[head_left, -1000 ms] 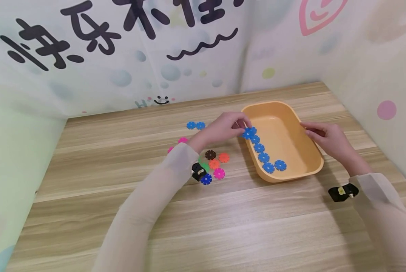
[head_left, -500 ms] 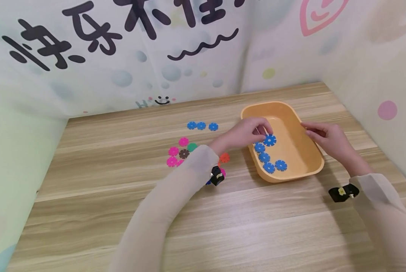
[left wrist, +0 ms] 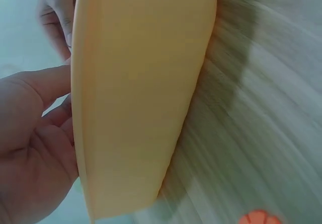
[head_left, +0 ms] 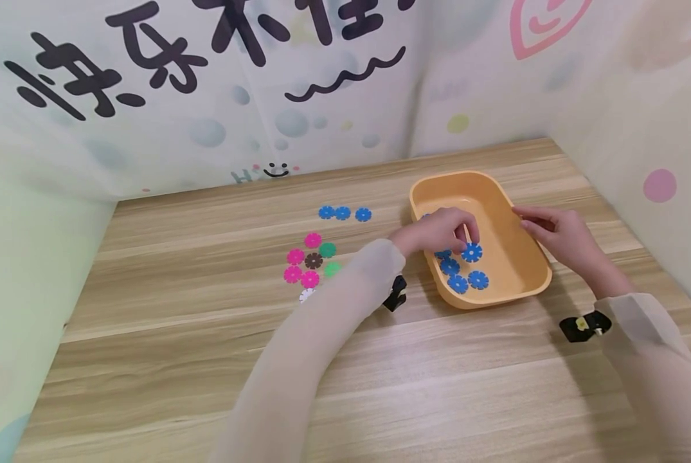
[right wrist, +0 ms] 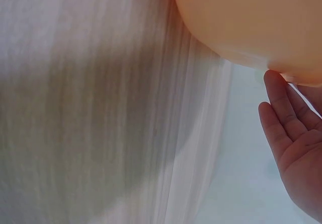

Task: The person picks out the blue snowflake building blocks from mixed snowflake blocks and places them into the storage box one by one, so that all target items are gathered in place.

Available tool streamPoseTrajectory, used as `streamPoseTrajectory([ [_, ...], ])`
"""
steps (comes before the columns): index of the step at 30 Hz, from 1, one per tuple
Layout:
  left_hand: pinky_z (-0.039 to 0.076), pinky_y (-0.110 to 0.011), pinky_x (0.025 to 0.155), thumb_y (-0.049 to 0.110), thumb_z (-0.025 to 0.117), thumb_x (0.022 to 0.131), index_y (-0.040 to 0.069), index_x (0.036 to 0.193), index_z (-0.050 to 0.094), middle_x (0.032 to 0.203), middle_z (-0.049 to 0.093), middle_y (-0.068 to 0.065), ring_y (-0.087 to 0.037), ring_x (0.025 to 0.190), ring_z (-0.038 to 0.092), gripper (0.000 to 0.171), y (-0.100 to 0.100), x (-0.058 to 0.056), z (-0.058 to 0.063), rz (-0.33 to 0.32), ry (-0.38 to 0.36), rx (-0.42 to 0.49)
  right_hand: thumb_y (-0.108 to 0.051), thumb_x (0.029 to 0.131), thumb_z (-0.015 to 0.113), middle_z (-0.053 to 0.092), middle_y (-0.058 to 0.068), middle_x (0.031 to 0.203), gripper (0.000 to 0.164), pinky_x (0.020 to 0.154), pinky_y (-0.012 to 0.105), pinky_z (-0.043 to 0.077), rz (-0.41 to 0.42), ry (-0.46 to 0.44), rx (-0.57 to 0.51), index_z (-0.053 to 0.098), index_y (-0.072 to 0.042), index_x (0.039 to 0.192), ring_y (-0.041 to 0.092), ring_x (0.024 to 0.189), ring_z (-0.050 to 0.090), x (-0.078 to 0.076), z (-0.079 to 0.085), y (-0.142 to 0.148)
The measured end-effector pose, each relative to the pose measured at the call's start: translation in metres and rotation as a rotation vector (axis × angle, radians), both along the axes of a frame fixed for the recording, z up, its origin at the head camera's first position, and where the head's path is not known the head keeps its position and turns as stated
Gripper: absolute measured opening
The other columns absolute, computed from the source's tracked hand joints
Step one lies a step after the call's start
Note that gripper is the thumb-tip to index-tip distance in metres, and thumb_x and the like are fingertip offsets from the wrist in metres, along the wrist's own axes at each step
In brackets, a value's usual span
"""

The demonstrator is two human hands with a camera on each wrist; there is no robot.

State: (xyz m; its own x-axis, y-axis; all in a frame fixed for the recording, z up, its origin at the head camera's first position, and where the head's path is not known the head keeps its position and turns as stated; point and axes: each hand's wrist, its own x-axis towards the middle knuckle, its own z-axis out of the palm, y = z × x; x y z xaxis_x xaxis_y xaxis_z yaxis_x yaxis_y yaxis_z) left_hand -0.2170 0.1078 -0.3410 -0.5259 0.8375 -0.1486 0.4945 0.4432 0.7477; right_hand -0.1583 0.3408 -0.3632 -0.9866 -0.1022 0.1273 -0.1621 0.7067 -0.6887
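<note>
In the head view, my left hand [head_left: 445,230] reaches over the near-left rim into an orange plastic tub [head_left: 498,241]. Its thumb and fingertips pinch a blue notched interlocking disc [head_left: 471,252] low inside the tub. More blue discs [head_left: 478,280] lie along the tub's left and front inside, partly covered by this hand. My right hand [head_left: 562,243] holds the tub's right rim between thumb and fingers. The right wrist view shows its fingers [right wrist: 282,103] against the outside of the tub. From the left wrist, the tub wall [left wrist: 141,93] hides the left fingertips.
Several blue discs [head_left: 342,213] lie in a row on the wooden table [head_left: 177,308]. Nearer are pink discs [head_left: 310,279], green discs [head_left: 327,249], a brown disc [head_left: 313,260] and a white disc [head_left: 306,295], some behind the left sleeve. Printed cloth walls [head_left: 345,128] stand behind and at the sides.
My left hand has moved right and toward me, from the tub's left rim into its inside, carrying a blue disc. The right hand stays on the rim.
</note>
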Motion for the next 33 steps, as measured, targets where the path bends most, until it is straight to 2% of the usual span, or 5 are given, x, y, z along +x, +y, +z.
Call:
streamPoseTrajectory([
  [7, 0.045, -0.019, 0.060, -0.003, 0.058, 0.085, 0.004, 0.096, 0.061, 0.075, 0.059, -0.006, -0.017, 0.068, 0.055, 0.013, 0.011, -0.006, -0.001, -0.017, -0.097, -0.081, -0.014, 0.092, 0.055, 0.057, 0.026, 0.115, 0.033, 0.068, 0.002, 0.040, -0.001, -0.002, -0.001, 0.058, 0.004, 0.119, -0.020, 0.084, 0.046, 0.000, 0.000, 0.000],
  [12, 0.047, -0.023, 0.064, -0.008, 0.057, 0.083, 0.003, 0.093, 0.062, 0.074, 0.058, -0.006, -0.018, 0.067, 0.057, 0.015, 0.018, -0.009, 0.000, -0.011, -0.110, -0.139, -0.014, 0.092, 0.055, 0.057, 0.026, 0.115, 0.032, 0.068, 0.002, 0.040, -0.002, -0.003, 0.005, 0.058, 0.004, 0.119, -0.020, 0.084, 0.045, -0.001, 0.001, 0.001],
  [19, 0.048, -0.025, 0.066, -0.006, 0.057, 0.084, 0.006, 0.094, 0.062, 0.072, 0.057, -0.006, -0.017, 0.065, 0.056, 0.016, 0.025, -0.007, -0.003, 0.054, -0.142, -0.236, -0.008, 0.091, 0.055, 0.057, 0.027, 0.114, 0.030, 0.067, 0.003, 0.040, 0.002, 0.009, -0.007, 0.058, 0.005, 0.118, -0.019, 0.083, 0.047, -0.001, 0.000, 0.001],
  [29, 0.048, -0.022, 0.066, -0.003, 0.057, 0.087, 0.008, 0.095, 0.063, 0.088, 0.057, -0.007, -0.015, 0.067, 0.054, 0.015, 0.032, -0.005, -0.008, 0.112, -0.132, -0.299, -0.007, 0.091, 0.056, 0.057, 0.027, 0.114, 0.030, 0.067, 0.002, 0.040, -0.001, 0.001, -0.006, 0.058, 0.006, 0.118, -0.020, 0.083, 0.046, -0.002, -0.001, 0.001],
  [33, 0.048, -0.022, 0.065, -0.002, 0.057, 0.087, 0.009, 0.094, 0.063, 0.089, 0.056, -0.006, -0.015, 0.067, 0.054, 0.014, 0.033, -0.005, -0.010, 0.107, -0.126, -0.300, -0.007, 0.091, 0.055, 0.057, 0.027, 0.114, 0.030, 0.067, 0.002, 0.040, -0.001, -0.002, -0.004, 0.057, 0.006, 0.118, -0.020, 0.083, 0.046, -0.001, 0.000, 0.001],
])
